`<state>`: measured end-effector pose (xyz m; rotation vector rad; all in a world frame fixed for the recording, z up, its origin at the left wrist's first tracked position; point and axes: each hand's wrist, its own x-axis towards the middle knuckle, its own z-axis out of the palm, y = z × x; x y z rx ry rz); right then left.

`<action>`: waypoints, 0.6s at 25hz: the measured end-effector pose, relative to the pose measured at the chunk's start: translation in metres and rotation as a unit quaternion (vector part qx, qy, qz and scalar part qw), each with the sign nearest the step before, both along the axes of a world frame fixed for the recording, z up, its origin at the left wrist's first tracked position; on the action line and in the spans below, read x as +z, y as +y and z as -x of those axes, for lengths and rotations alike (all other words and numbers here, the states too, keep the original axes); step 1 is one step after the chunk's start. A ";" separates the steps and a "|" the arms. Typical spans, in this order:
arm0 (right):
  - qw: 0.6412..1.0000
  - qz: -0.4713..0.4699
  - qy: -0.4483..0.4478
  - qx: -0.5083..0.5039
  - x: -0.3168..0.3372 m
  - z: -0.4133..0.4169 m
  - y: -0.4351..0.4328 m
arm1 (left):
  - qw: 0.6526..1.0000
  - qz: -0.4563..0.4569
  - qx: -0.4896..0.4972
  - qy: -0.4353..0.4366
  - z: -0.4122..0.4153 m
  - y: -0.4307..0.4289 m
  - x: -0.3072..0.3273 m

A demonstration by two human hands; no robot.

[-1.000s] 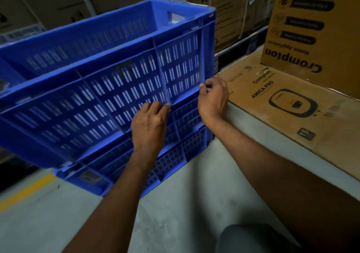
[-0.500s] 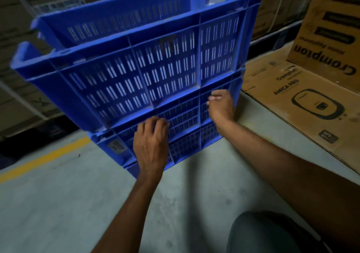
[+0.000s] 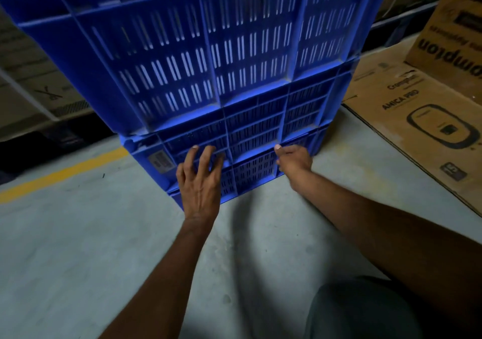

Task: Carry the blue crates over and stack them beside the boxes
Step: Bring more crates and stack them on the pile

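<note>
I have the stack on the grey concrete floor, just beside the flat brown cardboard box printed AMICA PRO. A taller brown cardboard box stands at that box's far end. The top blue slotted plastic crate rests on the lower blue plastic crates. I count at least two beneath it but cannot be sure.

My left hand lies against the near wall of the lower crates, its fingers spread apart and fairly straight, touching rather than gripping. My right hand is at the same wall nearer the right corner, thumb raised and the other fingers curled. Whether they hook a rib or merely rest there I cannot tell.

My main worry is the top crate. It seems to overhang the lower ones on the left and to sit skewed, though the wide lens may exaggerate that. If it is not seated in the rim below, a shove low on the wall could slide the base out from under it and tip it towards me.

My fingers also sit close to the seams between the crates, so a sudden settling could pinch them. A push to the right could drive the corner into the flat box and dent it. The dim light makes it hard to judge how well the crates are seated.
</note>
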<state>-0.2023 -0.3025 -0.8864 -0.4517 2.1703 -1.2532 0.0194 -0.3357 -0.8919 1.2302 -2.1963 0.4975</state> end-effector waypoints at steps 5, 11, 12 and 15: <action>0.976 0.108 -0.135 -0.136 -0.027 0.009 -0.020 | 0.999 -0.041 0.001 -0.002 0.005 0.001 -0.020; 0.954 0.129 -0.226 -0.146 0.001 0.021 -0.026 | 0.995 -0.093 0.018 0.011 0.005 -0.004 -0.024; 0.951 0.127 -0.241 -0.147 0.006 0.020 -0.026 | 0.996 -0.092 0.017 0.007 0.004 -0.005 -0.023; 0.948 0.106 -0.217 -0.208 0.010 0.019 -0.034 | 0.996 -0.091 0.008 -0.007 0.005 -0.006 -0.020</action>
